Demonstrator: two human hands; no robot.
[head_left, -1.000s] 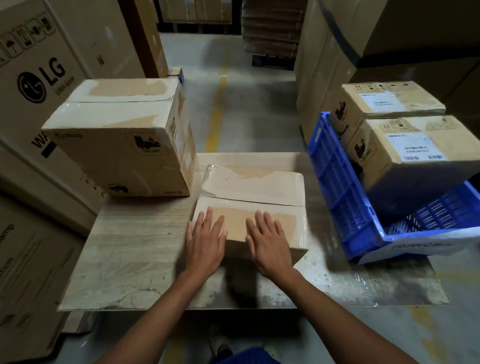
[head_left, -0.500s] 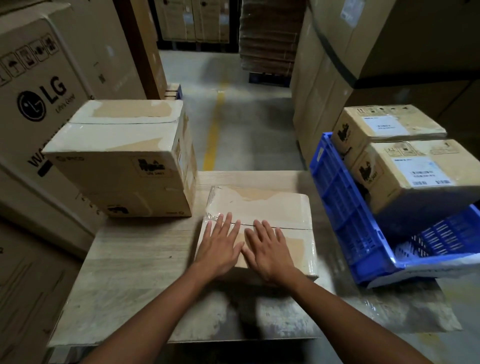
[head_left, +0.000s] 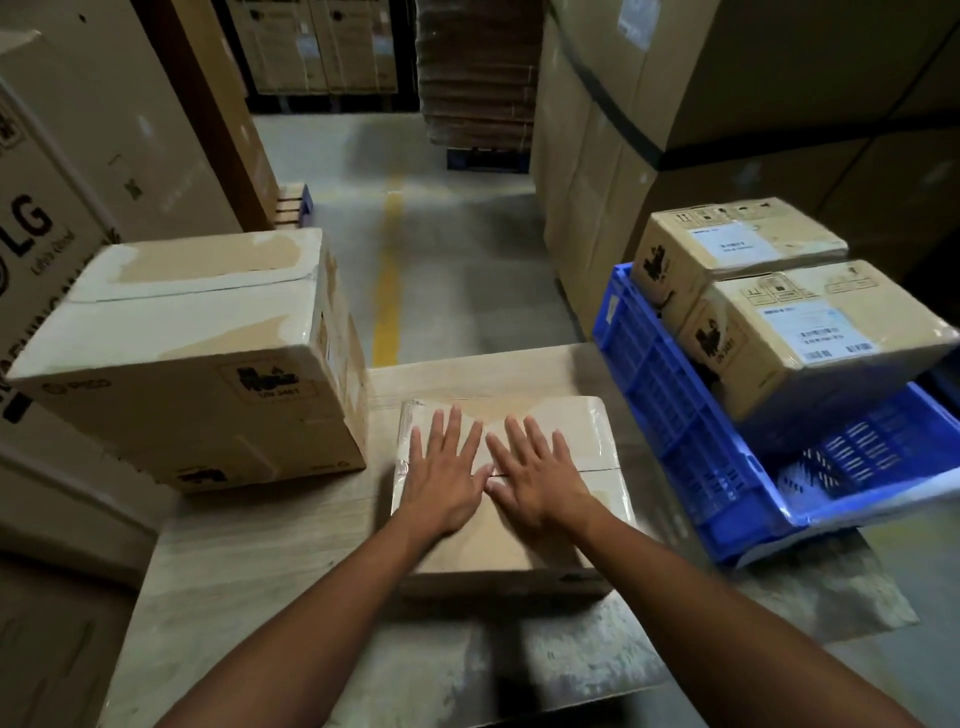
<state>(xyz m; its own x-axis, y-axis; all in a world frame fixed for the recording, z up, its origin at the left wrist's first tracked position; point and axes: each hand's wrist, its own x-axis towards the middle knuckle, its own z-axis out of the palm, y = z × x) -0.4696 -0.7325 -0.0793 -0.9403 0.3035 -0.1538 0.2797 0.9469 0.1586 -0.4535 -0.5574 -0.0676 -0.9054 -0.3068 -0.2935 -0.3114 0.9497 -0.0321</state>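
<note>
Right now both hands lie flat on top of the low cardboard box (head_left: 592, 436). It sits on the wooden table (head_left: 249, 571) directly in front of the person, between a taller box (head_left: 197, 364) on the left and a blue crate (head_left: 670, 415) on the right.

The left hand (head_left: 441, 483) and the right hand (head_left: 543, 483) rest side by side with the thumbs almost meeting. The fingers are straight and spread wide, and they pinch or grip nothing. They straddle the seam (head_left: 605, 470) where the two top flaps meet, and that seems to be the reason for the pose. The palms look to be pressing the flaps down so they stay shut and level, perhaps smoothing the glossy tape over the lid. Spreading the fingers shares the push across more of the card.

The taller box stands close beside the low one; I cannot tell whether they touch. The crate sits at the table's right edge, and two labelled boxes (head_left: 810, 332) ride in it, one behind the other, within easy reach. To my eye, flat palms on top will not lift anything, so a move would call for the hands to shift to the sides.
</note>
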